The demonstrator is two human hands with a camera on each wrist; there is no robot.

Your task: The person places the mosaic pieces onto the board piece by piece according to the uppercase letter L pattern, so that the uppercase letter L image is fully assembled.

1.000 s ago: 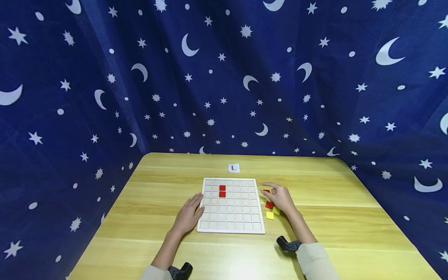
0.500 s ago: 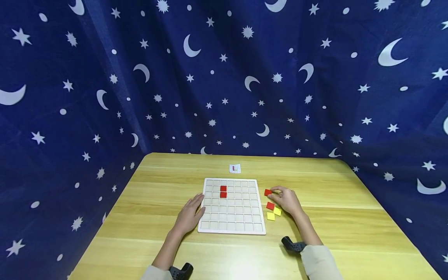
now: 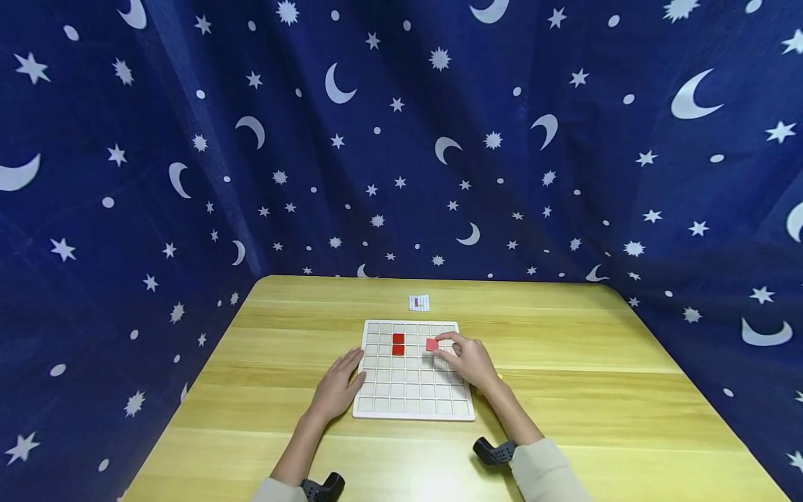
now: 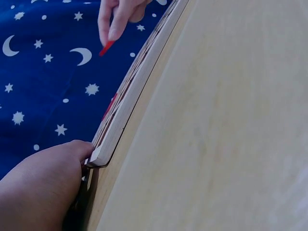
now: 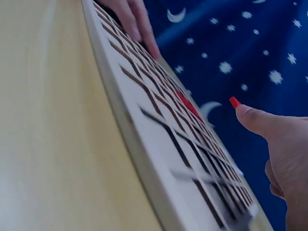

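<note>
A white grid board (image 3: 413, 388) lies on the table, and two red square tiles (image 3: 398, 344) sit in neighbouring cells of one column, toward its far side. My right hand (image 3: 470, 361) pinches another red tile (image 3: 431, 344) between thumb and fingertips, over the right part of the grid. In the right wrist view this tile (image 5: 234, 102) juts past the thumb, apart from the board. My left hand (image 3: 335, 389) rests along the board's left edge with fingers extended. In the left wrist view the left hand (image 4: 50, 175) touches the board's corner.
A small card (image 3: 419, 302) with a printed grid lies beyond the board. Bits of yellow tile (image 3: 500, 377) show beside my right wrist, which hides the other loose tiles. A starry blue curtain (image 3: 401, 139) hangs behind the wooden table (image 3: 301, 314).
My right hand took hold of a red tile at the right of the board and carried it left over the grid. The left hand stayed at the board's edge.
</note>
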